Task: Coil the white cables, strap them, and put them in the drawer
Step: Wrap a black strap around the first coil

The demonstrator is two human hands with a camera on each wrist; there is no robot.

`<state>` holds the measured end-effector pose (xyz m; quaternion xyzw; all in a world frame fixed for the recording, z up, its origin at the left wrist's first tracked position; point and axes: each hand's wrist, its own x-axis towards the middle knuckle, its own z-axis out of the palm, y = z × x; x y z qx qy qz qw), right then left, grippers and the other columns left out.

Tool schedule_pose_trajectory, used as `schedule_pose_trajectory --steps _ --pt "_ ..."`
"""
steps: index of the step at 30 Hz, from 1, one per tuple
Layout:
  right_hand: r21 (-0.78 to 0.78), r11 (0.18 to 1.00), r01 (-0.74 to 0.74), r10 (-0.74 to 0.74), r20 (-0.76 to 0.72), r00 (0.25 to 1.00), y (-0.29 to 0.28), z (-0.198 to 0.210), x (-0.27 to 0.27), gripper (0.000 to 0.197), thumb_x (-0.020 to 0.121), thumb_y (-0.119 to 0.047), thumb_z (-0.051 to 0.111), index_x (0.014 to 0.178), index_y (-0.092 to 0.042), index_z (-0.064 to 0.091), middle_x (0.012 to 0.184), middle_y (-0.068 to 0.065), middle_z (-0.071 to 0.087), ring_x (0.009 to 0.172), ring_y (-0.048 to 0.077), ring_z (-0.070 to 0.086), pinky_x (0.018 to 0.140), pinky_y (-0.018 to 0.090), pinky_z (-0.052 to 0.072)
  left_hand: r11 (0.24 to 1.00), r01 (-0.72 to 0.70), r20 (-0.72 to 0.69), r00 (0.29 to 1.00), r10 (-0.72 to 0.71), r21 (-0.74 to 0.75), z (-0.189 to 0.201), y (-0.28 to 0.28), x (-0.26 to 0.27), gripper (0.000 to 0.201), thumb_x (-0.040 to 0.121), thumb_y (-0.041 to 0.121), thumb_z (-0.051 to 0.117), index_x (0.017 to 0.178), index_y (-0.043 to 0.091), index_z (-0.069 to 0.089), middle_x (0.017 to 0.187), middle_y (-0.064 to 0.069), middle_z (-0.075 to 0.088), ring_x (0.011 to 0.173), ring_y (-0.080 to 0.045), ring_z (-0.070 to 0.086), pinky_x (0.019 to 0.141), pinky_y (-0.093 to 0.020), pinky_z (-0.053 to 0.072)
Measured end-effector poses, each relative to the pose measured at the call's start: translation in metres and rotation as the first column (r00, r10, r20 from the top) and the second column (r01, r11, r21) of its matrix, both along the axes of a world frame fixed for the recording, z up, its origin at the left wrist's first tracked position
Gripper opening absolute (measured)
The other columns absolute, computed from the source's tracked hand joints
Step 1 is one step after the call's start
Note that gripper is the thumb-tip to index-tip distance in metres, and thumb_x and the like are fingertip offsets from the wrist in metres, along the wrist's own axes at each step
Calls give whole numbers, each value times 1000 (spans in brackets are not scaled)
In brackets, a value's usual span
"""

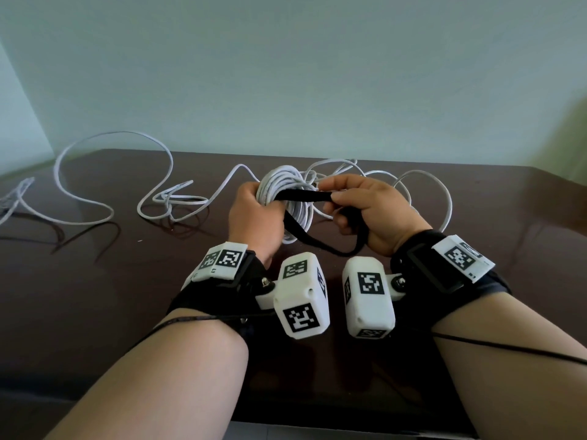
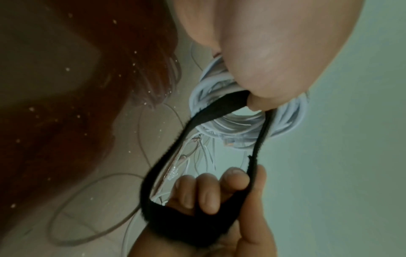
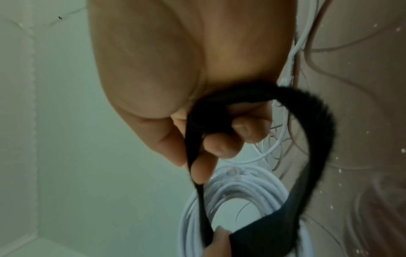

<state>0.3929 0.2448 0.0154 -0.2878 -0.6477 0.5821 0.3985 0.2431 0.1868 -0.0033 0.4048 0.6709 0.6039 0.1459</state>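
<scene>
My left hand [image 1: 254, 204] grips a coil of white cable [image 1: 287, 182] held above the dark table, its thumb pinning one part of a black strap [image 1: 305, 195] against the coil. The strap runs right to my right hand [image 1: 355, 204], which pinches it between thumb and fingers; a loop hangs below both hands. From the left wrist, the coil [image 2: 285, 121] and the strap [image 2: 175, 222] show with my right fingers [image 2: 208, 194] curled in the loop. The right wrist view has the strap [image 3: 312, 139] curving down over the coil [image 3: 237, 194].
Loose white cables lie on the brown table [image 1: 95, 296]: one long winding cable [image 1: 104, 173] at the left, a tangle [image 1: 422, 188] behind my right hand, another end [image 1: 16, 195] at the far left edge. A pale wall stands behind. No drawer is in view.
</scene>
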Motion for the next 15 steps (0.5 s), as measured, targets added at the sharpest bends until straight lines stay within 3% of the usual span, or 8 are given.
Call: schedule_pose_trajectory --steps 4,7,10,12,15 --pt "5 998 -57 57 -41 998 4 -2 6 16 91 1 49 92 -10 60 58 3 58 40 11 35 42 19 27 992 -121 94 988 118 27 2 -3 -3 16 86 11 49 100 18 49 95 -1 59 72 -16 53 62 -25 36" --pt "6 992 -129 130 -80 988 5 -3 6 18 79 -3 57 96 -10 60 61 3 60 42 10 35 45 18 27 994 -113 103 988 112 -1 1 -2 -5 16 86 11 50 101 16 49 94 -1 59 68 -12 51 56 -24 35" --pt "-39 973 -228 218 -177 960 6 -2 9 34 70 -2 48 102 -7 59 70 6 66 47 12 39 46 18 33 995 -91 83 992 95 -51 -2 2 -6 18 87 14 52 105 12 54 91 -1 59 65 -11 50 50 -20 32" --pt "-29 965 -262 251 -206 946 5 -1 11 32 76 3 45 104 -6 58 73 7 68 49 12 39 47 17 34 992 -97 50 994 102 -83 -3 3 -7 21 87 16 52 107 11 55 93 -1 59 66 -12 49 50 -19 29" --pt "4 981 -192 189 -191 963 3 -2 7 22 93 6 38 96 -8 55 61 5 63 46 10 36 43 14 32 990 -113 51 992 117 -87 -2 3 -7 23 87 16 51 109 11 55 96 -2 59 71 -16 51 51 -23 29"
